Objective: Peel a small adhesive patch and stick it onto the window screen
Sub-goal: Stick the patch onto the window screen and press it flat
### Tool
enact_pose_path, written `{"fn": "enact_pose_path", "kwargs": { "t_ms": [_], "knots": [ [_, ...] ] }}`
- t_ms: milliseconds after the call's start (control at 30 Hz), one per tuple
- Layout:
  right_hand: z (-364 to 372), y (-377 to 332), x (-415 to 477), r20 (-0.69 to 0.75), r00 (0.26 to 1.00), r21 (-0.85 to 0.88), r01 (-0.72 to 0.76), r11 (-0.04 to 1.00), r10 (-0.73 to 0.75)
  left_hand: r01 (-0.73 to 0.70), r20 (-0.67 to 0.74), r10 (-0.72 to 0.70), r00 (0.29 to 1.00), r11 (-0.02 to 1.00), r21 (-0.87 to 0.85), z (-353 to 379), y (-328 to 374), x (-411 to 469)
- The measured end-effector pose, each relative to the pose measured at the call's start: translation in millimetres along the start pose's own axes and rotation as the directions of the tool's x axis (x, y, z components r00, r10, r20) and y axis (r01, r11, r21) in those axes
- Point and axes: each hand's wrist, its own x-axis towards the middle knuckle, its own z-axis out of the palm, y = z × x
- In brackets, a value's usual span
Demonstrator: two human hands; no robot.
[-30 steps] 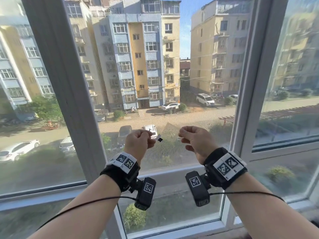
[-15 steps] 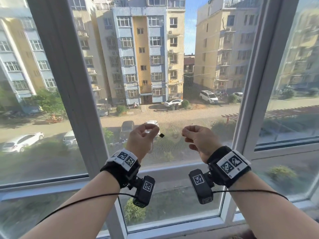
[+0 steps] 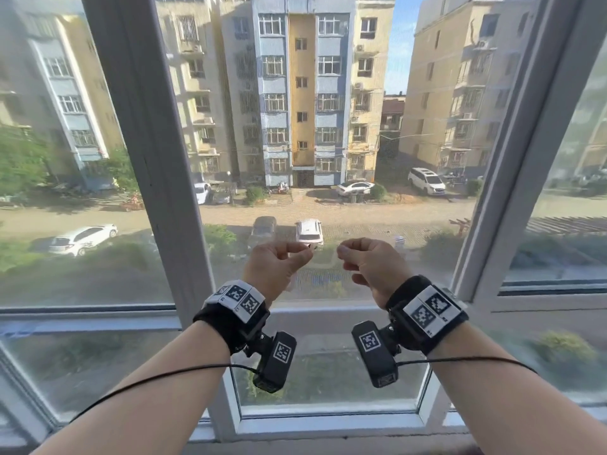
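Since the earlier frames, the two hands had come closer together and risen a little in front of the window screen (image 3: 328,126). The left hand (image 3: 276,267) pinched something tiny at its fingertips, perhaps the patch (image 3: 308,246), though it was too small to tell surely. The right hand (image 3: 368,264) was curled with fingers pressed together; what it held I could not tell. I judged that peeling was finishing and sticking remained. Counted: two hands, two wrist bands (image 3: 427,310), one screen.

Black wristbands (image 3: 235,318) — checkered marker tags, boxy modules, thin black cables.
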Motion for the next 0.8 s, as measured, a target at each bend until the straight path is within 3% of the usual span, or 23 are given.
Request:
{"fn": "enact_pose_path", "kwargs": {
  "t_ms": [333, 800],
  "knots": [
    [2.3, 20.5, 13.7, -0.009, 1.0, 0.044, -0.004, 0.999, 0.004, 0.11, -0.119, -0.123, 0.985, 0.988, -0.109, 4.1, -21.4, 4.4],
    [23.0, 49.7, 52.3, -0.067, 0.994, 0.05, -0.08, 0.996, 0.083, 0.1, -0.061, -0.108, 0.992, 0.988, -0.12, 6.1, -47.4, 44.7]
  ]
}}
